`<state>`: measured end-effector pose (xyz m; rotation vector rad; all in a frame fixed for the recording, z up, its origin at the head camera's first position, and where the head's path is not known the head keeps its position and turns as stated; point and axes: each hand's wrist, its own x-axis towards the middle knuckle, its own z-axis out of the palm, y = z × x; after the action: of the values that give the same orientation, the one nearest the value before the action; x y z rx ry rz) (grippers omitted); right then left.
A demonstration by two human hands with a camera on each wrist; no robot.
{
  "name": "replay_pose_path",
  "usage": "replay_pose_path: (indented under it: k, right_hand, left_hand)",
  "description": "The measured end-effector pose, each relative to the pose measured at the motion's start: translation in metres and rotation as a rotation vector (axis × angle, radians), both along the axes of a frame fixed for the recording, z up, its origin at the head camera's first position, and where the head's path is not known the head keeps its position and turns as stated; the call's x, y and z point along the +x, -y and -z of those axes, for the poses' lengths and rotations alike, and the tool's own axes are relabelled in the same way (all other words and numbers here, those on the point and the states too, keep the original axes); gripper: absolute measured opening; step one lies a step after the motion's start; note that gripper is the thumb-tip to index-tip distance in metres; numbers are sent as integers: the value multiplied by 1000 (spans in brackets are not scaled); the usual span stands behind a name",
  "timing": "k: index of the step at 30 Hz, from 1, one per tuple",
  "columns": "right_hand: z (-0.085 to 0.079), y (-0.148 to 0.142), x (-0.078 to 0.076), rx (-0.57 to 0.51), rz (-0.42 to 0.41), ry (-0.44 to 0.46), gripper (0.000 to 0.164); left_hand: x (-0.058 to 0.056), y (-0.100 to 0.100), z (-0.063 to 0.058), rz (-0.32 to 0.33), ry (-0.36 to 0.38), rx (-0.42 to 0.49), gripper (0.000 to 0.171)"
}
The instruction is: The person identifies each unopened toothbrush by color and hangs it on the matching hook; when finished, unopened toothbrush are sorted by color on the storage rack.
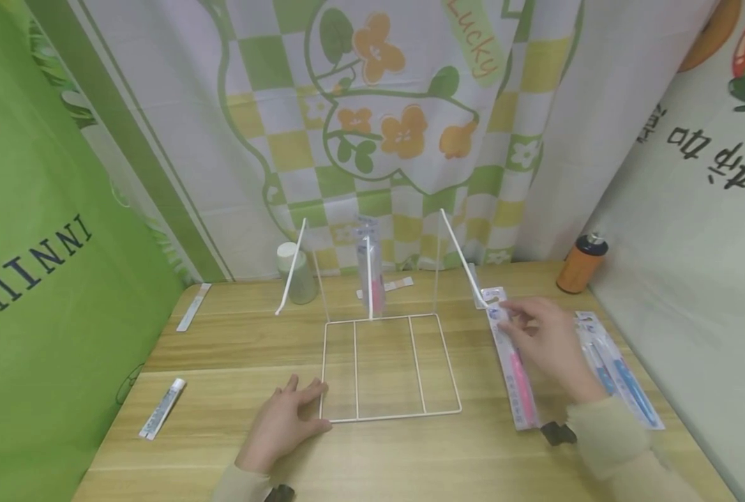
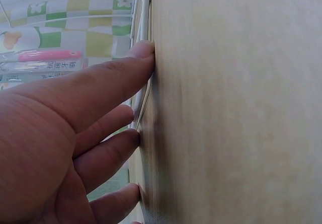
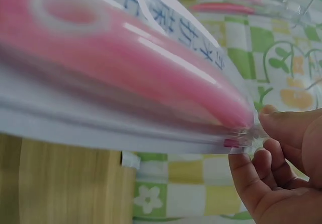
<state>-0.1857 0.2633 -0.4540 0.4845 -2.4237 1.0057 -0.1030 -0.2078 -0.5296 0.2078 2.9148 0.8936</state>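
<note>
A white wire display rack (image 1: 356, 369) with three prongs stands on the table. My left hand (image 1: 284, 422) rests at its front left corner, thumb and fingers spread; in the left wrist view the fingertips (image 2: 143, 49) touch the wire and tabletop. My right hand (image 1: 551, 341) pinches a packaged pink toothbrush (image 1: 518, 380) near its upper end. The top of that pack is at the tip of the right prong (image 1: 462, 256); whether the prong passes through its hole I cannot tell. Other pink toothbrush packs (image 1: 377, 296) hang on the middle prong.
Blue toothbrush packs (image 1: 626, 376) lie at the right. An orange bottle (image 1: 581, 266) stands at the back right, a pale green bottle (image 1: 300, 279) behind the rack. A toothpaste tube (image 1: 162, 410) and a thin flat packet (image 1: 193, 307) lie on the left.
</note>
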Motion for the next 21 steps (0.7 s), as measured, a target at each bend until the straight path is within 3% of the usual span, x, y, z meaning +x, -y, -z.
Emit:
replay_pose_path:
  k: [13, 21]
  right_hand:
    - [-26, 48, 33, -92, -105, -120, 47]
    - [-29, 72, 41, -136, -177, -190, 47]
  left_hand:
    - [0, -1, -1, 4, -7, -3, 68]
    - [1, -1, -3, 1, 8, -1, 68]
